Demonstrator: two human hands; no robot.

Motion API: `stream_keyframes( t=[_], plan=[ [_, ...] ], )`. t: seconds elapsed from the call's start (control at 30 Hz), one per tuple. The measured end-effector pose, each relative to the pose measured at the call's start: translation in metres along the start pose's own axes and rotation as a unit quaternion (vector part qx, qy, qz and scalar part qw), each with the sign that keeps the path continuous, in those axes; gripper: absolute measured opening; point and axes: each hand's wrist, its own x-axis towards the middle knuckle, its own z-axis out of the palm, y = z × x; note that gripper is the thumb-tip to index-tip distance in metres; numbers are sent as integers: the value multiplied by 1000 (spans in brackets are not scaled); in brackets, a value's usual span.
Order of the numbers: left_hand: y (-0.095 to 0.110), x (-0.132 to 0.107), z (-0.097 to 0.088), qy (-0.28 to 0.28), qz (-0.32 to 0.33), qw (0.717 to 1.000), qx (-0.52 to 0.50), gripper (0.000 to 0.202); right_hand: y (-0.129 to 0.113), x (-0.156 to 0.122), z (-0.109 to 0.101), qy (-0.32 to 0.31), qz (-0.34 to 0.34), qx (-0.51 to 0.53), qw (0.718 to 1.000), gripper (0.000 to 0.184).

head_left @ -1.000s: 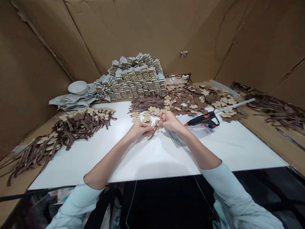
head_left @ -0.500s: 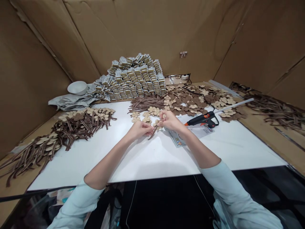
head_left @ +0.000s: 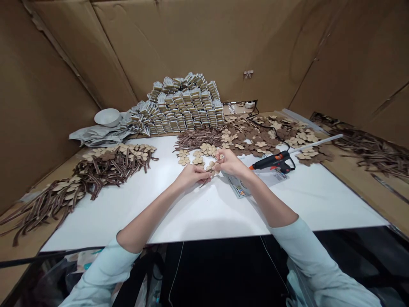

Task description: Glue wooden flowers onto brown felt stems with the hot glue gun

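Note:
My left hand (head_left: 191, 175) is closed in a pinch on a thin brown striped strip (head_left: 203, 184), whose tail sticks out below the fingertips. My right hand (head_left: 230, 163) has its thumb and forefinger pinched at a beige flower cutout (head_left: 212, 165), close to my left fingertips; the fingers partly hide it. Just beyond the hands, several beige flower cutouts (head_left: 183, 157) lie on the white board. Beside my right wrist lies a black and orange glue gun (head_left: 271, 161), with a long glue stick (head_left: 316, 143) sticking out of its back.
Strips joined with flowers heap on the left (head_left: 105, 168). Behind are a bundle of loose strips (head_left: 198, 138), a stack of small pale-edged pieces (head_left: 185, 108) and mixed flower cutouts (head_left: 255, 136). A white bowl (head_left: 107, 117) sits back left. Cardboard walls (head_left: 191, 42) enclose the white board (head_left: 179, 221).
My left hand has shifted slightly right along the strip, covering more of it, nearer my right hand. My right hand keeps its pinch. The whole view has moved slightly.

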Motion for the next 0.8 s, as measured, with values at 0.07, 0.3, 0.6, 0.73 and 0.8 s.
stream_keyframes(
  t=[0.07, 0.3, 0.6, 0.73, 0.8],
  plan=[
    [-1, 1, -1, -5, -5, 1000, -1, 25, -1, 0, -1, 1, 4, -13, 1000, 29],
    [1, 3, -5, -30, -19, 999, 10, 20, -4, 0, -4, 9, -24, -87, 996, 26],
    [3, -1, 2, -46, -22, 999, -5, 22, -6, -1, -5, 8, -13, -81, 997, 28],
    [8, -4, 5, -48, -39, 998, -15, 19, -5, -1, -7, 0, -32, -87, 996, 31],
    [10, -5, 5, -53, -43, 997, -19, 19, -4, -1, -9, -11, -40, -84, 996, 31]
  ],
)
